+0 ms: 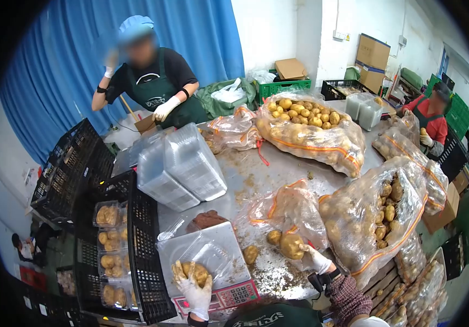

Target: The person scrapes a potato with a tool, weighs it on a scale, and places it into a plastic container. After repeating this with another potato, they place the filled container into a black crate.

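Bright, even light; glare whitens the shiny grey metal tabletop [240, 182]; fisheye distortion bends the black-rimmed edges; faces are blurred.

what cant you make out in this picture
All in the head view:
- digits on the scale: too small to read
- left palm: hidden behind the left hand and its potato
- right hand's hold underneath the larger potato: hidden by that potato
- wearer's apron: cut off by the bottom edge
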Tool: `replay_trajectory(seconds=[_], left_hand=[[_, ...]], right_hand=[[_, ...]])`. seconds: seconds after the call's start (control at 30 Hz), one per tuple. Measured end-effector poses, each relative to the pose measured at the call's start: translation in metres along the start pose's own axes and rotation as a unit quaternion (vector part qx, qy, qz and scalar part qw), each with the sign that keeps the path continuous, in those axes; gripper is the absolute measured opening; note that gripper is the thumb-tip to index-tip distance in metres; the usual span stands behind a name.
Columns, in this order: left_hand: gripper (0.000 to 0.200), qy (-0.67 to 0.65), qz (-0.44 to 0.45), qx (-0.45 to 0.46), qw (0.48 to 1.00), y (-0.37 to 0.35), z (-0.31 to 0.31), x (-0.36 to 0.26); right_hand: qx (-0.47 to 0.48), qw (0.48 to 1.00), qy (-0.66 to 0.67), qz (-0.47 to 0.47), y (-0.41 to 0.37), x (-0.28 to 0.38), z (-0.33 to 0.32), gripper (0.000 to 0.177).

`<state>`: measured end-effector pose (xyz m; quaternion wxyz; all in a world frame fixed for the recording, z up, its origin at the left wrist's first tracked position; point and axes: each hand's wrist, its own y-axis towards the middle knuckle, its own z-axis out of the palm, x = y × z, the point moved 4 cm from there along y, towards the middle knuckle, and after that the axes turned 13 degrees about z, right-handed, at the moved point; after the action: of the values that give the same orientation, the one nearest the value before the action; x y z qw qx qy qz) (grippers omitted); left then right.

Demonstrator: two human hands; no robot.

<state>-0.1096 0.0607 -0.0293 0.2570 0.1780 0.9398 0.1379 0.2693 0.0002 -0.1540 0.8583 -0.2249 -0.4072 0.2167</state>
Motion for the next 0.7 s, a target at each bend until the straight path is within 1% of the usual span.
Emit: replay_trajectory(seconds=[0.07,0.1,0.13,0.2,0.23,0.27,0.33,0.37,0.4,0.43,0.47,0.53,0.57,0.6,0.67,0.7], left_hand=[[0.073,0.054,0.028,-0.014,0.998,0.005,-0.013,-0.018],[0.073,0.041,0.051,-0.021,0.998,0.011,-0.024,-0.035],[0.073,0.04,0.049,-0.022,0.998,0.009,-0.02,-0.038],[0.073,-0.064,0.093,-0.059,0.992,0.005,-0.016,-0.046],[0.063,-0.17,0.069,-0.058,0.981,0.006,-0.013,-0.051],[0.063,-0.171,0.071,-0.058,0.981,0.004,-0.012,-0.06],[0.051,-0.227,0.128,0.019,0.965,0.004,0.002,-0.085],[0.047,-0.277,0.097,0.066,0.954,0.0,0.012,-0.095],[0.043,-0.324,0.065,0.113,0.937,-0.009,0.024,-0.106],[0.035,-0.301,0.121,0.117,0.939,-0.02,0.035,-0.118],[0.039,-0.32,0.122,0.175,0.923,-0.031,0.055,-0.12],[0.038,-0.326,0.154,0.236,0.902,-0.039,0.061,-0.137],[0.037,-0.357,0.147,0.269,0.882,-0.04,0.067,-0.138],[0.037,-0.365,0.165,0.276,0.873,-0.042,0.071,-0.14],[0.036,-0.416,0.109,0.245,0.869,-0.037,0.074,-0.141],[0.037,-0.375,0.139,0.242,0.884,-0.03,0.066,-0.146]], right_hand=[[0.011,0.998,0.057,-0.009,-0.025,0.022,0.03,0.054],[-0.002,0.999,0.032,-0.032,-0.027,0.021,0.026,0.054],[-0.003,0.999,0.031,-0.031,-0.029,0.022,0.023,0.054],[0.006,0.987,-0.13,-0.09,-0.047,0.045,0.053,0.048],[0.008,0.988,-0.117,-0.098,-0.052,0.05,0.066,0.045],[0.006,0.988,-0.117,-0.099,-0.045,0.046,0.066,0.045],[-0.056,0.971,-0.229,-0.037,-0.027,0.029,0.057,0.047],[-0.153,0.918,-0.361,-0.065,-0.03,0.032,0.071,0.058],[-0.203,0.868,-0.453,-0.02,-0.022,0.024,0.067,0.071],[-0.244,0.825,-0.509,-0.024,-0.018,0.013,0.07,0.072],[-0.281,0.777,-0.562,-0.025,-0.016,0.006,0.079,0.074],[-0.305,0.68,-0.641,-0.185,-0.005,-0.022,0.075,0.071],[-0.327,0.628,-0.67,-0.222,0.001,-0.035,0.069,0.067],[-0.331,0.618,-0.684,-0.203,-0.003,-0.039,0.07,0.066],[-0.281,0.616,-0.71,-0.192,-0.014,-0.033,0.067,0.056],[-0.246,0.637,-0.695,-0.226,-0.032,-0.021,0.072,0.048]])
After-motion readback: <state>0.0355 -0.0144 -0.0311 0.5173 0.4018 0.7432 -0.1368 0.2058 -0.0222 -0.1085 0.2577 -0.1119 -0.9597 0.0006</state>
